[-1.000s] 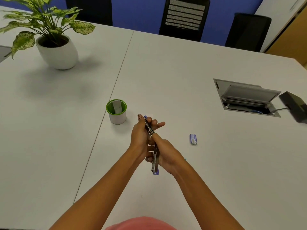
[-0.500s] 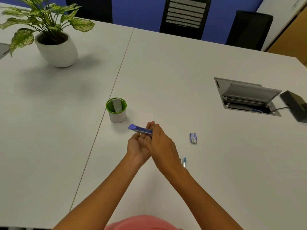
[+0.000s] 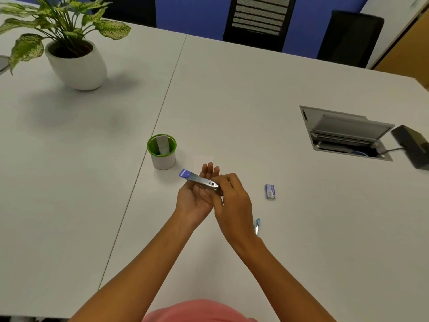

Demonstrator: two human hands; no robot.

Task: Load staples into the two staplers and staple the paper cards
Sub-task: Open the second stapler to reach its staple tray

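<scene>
**A:** Where's the stapler (image 3: 200, 179) from where you're standing?

**B:** Up off the table (image 3: 255, 94), lying across her left hand (image 3: 196, 196). That hand is palm up with the fingers (image 3: 210, 169) straight and close together, pointing away from her. They aren't curled round anything. The stapler simply rests on them, crossing near where the fingers meet the palm.

**A:** Which way does it point?

**B:** The blue end sticks out past the left edge of the hand, toward the green-rimmed cup (image 3: 161, 151). The bare metal end runs right, into her right hand (image 3: 234, 202).

**A:** So the right hand has hold of it?

**B:** Yes. Those fingers (image 3: 228, 180) are bent over and pinch the metal end, with the back of the hand turned up. I can't see the thumb or exactly where the tips sit, since the knuckles hide them. I also can't tell whether the stapler is hinged open or closed.

**A:** And the other things?

**B:** A white paper card (image 3: 203, 159) lies flat on the table just beyond her left fingertips, very faint against the surface. The small blue staple box (image 3: 270, 191) sits to the right of her hands, apart from them. Beside her right wrist a thin blue-and-silver sliver shows, which looks like the other stapler (image 3: 257, 225), mostly hidden by her arm.

**A:** Anything in the cup?

**B:** A grey strip standing upright. Further off are a potted plant (image 3: 72, 49) at the far left and an open cable hatch (image 3: 346, 133) on the right.
</scene>
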